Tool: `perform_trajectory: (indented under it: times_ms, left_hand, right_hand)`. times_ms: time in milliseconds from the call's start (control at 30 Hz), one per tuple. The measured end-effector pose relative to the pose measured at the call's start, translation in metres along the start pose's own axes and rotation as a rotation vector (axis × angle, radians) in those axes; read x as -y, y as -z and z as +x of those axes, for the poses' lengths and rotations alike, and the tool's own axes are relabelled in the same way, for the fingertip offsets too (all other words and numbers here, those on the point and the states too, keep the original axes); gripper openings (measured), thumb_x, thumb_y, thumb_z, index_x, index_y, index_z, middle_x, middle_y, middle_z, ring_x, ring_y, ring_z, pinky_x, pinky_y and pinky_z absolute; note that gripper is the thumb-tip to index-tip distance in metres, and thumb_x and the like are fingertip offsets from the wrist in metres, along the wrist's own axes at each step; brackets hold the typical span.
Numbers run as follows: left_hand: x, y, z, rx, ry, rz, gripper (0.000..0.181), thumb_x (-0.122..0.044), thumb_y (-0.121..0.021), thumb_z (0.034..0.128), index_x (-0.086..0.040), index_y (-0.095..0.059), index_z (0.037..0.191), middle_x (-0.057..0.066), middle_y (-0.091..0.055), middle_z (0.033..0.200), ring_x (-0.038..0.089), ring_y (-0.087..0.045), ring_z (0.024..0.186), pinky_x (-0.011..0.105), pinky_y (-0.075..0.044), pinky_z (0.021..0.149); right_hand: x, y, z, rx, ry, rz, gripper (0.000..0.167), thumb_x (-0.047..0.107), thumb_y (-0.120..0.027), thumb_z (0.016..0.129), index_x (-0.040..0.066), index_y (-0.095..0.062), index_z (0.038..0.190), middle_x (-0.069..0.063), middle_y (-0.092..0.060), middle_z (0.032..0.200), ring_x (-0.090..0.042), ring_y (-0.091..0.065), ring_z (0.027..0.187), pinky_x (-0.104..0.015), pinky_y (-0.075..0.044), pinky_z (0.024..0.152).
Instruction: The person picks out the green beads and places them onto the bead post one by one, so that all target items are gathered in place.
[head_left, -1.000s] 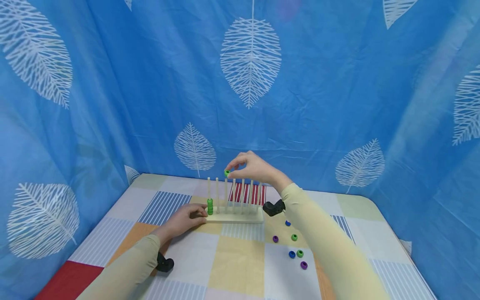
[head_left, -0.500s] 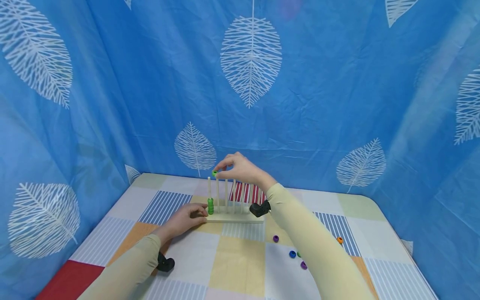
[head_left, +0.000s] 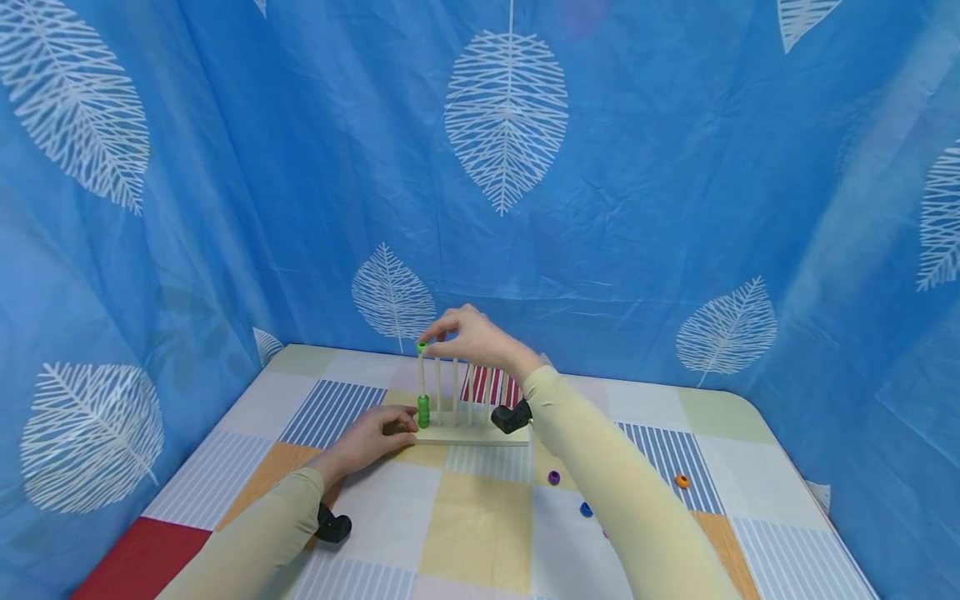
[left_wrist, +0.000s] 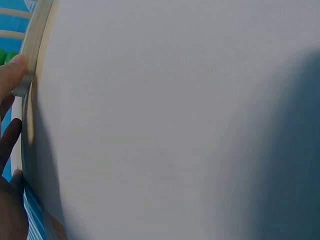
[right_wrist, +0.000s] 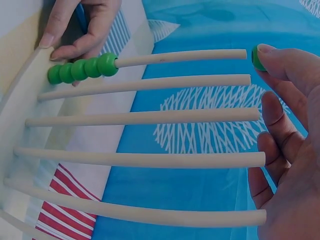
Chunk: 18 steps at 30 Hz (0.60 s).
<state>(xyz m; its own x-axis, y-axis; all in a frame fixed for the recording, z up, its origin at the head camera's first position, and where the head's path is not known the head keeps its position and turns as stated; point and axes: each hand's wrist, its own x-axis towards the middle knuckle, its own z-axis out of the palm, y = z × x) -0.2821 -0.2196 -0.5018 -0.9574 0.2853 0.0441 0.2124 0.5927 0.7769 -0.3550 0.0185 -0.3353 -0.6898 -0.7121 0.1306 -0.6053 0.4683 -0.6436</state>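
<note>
A pale wooden rack (head_left: 472, 436) with a row of upright pegs stands on the table. Several green beads (head_left: 423, 412) are stacked low on its leftmost peg, also seen as green beads (right_wrist: 82, 69) in the right wrist view. My right hand (head_left: 480, 340) pinches one green bead (head_left: 422, 346) between thumb and fingertips at that peg's top; in the right wrist view the held bead (right_wrist: 258, 58) is just off the peg's tip. My left hand (head_left: 375, 437) grips the left end of the base, its thumb (left_wrist: 15, 72) on the wood in the left wrist view.
A purple bead (head_left: 553, 477), a blue bead (head_left: 586, 509) and an orange bead (head_left: 682, 481) lie on the patchwork cloth (head_left: 480, 533) right of the rack. My right sleeve (head_left: 622, 483) covers part of that area. A blue curtain (head_left: 637, 208) hangs behind the table.
My right hand has moved left with the green bead, from above the third peg across to the leftmost peg. My left hand keeps its hold on the base.
</note>
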Motion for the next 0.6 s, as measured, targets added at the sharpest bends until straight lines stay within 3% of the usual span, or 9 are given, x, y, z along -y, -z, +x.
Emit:
perform_trajectory:
  times_ms: [167,367,600]
  left_hand:
    - [-0.0003,-0.0005,0.0,0.004,0.008,-0.006,0.008,-0.019,-0.077,0.0936,-0.026,-0.074,0.096,0.005,-0.06,0.143,0.034,-0.05,0.137,0.061,-0.033,0.115]
    - [0.0014,-0.0002,0.0006,0.006,0.002,-0.013,0.007,-0.021,-0.078,0.0926,-0.025,-0.075,0.097,0.005,-0.061,0.142,0.034,-0.049,0.137,0.06,-0.032,0.116]
    - [0.0029,0.0006,0.0,0.01,-0.02,-0.017,0.007,-0.023,-0.078,0.0927,-0.022,-0.075,0.098,0.006,-0.061,0.142,0.034,-0.05,0.137,0.06,-0.033,0.115]
  right_hand:
    - [-0.0009,-0.0024,0.0014,0.004,0.011,0.009,0.018,0.033,-0.072,0.097,0.029,-0.077,0.115,0.007,-0.063,0.109,-0.025,-0.044,0.117,-0.043,-0.042,0.09]
    - [-0.0019,-0.0046,0.0025,0.01,-0.01,0.012,0.018,0.036,-0.074,0.096,0.032,-0.077,0.113,0.009,-0.063,0.11,-0.017,-0.044,0.114,-0.044,-0.043,0.094]
    - [-0.0015,-0.0052,0.0028,0.018,-0.027,0.005,0.017,0.037,-0.074,0.095,0.034,-0.077,0.112,0.009,-0.063,0.109,-0.016,-0.043,0.115,-0.044,-0.043,0.094]
